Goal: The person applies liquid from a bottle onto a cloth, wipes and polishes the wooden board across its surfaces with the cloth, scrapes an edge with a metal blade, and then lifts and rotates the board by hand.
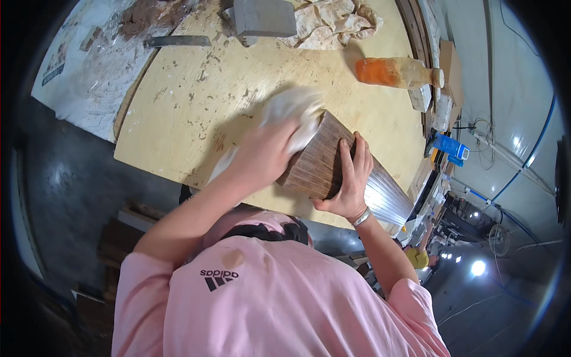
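A pale, stained desk [297, 65] curves across the workshop in front of me, with scuffs and dark specks all over its top. At its far side I see a grey block [264, 16] next to a crumpled cream cloth [333, 25], and to the right a capped bottle [395, 72] part-filled with something orange. A dark flat strip [178, 41] lies across the left edge, by some clear plastic sheeting [110, 62]. Off to the right a bright lamp [477, 268] glares near a fan [500, 239], and someone in a yellow top [418, 257] is in the background.

The brown striped board [318, 157] is between the worker's two hands, slanting over the near edge of the desk; whether it rests there I can't tell. The right hand [351, 178] lies on its face, fingers a little apart, thumb stretched away from them toward the near edge. The left hand [267, 152] grips a white rag [288, 107], blurred, against the board's left end; how those fingers close is hidden.
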The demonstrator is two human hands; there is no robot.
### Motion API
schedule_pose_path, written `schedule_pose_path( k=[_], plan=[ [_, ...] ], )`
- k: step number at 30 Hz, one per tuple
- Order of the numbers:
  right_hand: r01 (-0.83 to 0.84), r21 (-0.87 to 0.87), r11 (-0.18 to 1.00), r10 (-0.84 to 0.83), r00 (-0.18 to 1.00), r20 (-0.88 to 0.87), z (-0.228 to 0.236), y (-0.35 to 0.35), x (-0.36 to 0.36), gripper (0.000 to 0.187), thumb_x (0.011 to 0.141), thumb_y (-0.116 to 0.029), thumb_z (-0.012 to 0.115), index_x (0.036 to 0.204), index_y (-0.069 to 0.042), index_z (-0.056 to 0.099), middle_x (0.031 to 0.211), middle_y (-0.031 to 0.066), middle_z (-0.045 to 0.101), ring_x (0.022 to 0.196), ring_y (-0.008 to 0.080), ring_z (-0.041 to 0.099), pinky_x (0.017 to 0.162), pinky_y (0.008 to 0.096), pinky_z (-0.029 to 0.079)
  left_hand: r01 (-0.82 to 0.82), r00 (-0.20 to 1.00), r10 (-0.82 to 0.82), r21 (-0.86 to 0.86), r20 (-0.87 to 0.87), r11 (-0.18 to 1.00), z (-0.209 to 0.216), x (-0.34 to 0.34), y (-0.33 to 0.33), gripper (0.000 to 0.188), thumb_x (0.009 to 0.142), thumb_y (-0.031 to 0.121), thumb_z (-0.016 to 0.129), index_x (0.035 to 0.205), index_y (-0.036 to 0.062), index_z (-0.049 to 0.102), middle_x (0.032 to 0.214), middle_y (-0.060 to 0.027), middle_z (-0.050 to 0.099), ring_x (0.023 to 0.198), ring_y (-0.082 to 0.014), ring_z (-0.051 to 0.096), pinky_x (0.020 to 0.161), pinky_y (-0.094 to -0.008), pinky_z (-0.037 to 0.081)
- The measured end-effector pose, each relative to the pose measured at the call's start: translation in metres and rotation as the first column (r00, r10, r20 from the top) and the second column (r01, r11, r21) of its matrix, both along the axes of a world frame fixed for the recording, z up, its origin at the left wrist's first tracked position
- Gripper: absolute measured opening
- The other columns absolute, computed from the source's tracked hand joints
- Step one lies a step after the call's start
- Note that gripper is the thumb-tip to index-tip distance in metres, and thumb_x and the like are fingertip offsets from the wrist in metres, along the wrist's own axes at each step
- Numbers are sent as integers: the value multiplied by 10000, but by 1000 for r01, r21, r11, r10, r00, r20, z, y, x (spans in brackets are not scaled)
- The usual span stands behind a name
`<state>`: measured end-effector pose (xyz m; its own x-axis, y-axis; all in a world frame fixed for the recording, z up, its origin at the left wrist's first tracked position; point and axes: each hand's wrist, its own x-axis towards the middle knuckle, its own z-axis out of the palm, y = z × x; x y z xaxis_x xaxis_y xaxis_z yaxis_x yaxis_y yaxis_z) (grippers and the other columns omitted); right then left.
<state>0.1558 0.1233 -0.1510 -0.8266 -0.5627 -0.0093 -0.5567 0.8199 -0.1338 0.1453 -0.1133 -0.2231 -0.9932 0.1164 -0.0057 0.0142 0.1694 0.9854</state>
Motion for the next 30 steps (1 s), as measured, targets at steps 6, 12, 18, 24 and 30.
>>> schedule_pose_path(
  k=[6,12,18,24,30],
  plan=[
    [9,16,1000,-9,1000,-8,-1,2,4,1193,635,-822,620,1490,-25,382,1473,392,300,1317,549,344,1063,625,243,-45,990,8,268,138,962,3,30,-43,367,843,47,655,1210,41,635,1028,-209,687,913,-371,693,714,-378,540],
    [-15,25,1000,15,1000,-19,-4,3,-1,1195,645,-827,613,1491,-18,373,1482,391,297,1313,546,359,1056,620,259,68,988,-73,-34,-139,997,-5,23,-31,312,810,42,695,1118,-3,674,970,-166,676,839,-341,670,721,-377,527],
    [-18,17,1000,18,1000,-18,-2,7,1,1202,645,-844,602,1485,-14,378,1480,390,293,1306,549,356,1047,630,264,-38,980,53,83,-194,996,17,40,-47,216,739,8,748,941,-49,697,1081,-148,653,928,-313,660,776,-357,515],
    [3,48,999,-3,1000,-10,-5,3,-1,1194,638,-813,638,1489,-20,369,1476,390,297,1295,549,365,1034,635,274,11,996,-23,-140,-87,990,-13,68,-32,164,812,-18,645,969,-41,686,1110,-162,670,931,-326,679,765,-371,526],
    [-19,10,1000,19,1000,-15,-4,3,-1,1198,609,-781,671,1490,-27,374,1477,388,299,1292,550,369,1037,632,275,-104,983,121,120,-137,987,-10,13,-18,264,816,-12,666,1079,5,676,889,-189,669,842,-346,690,751,-371,527]
  ],
)
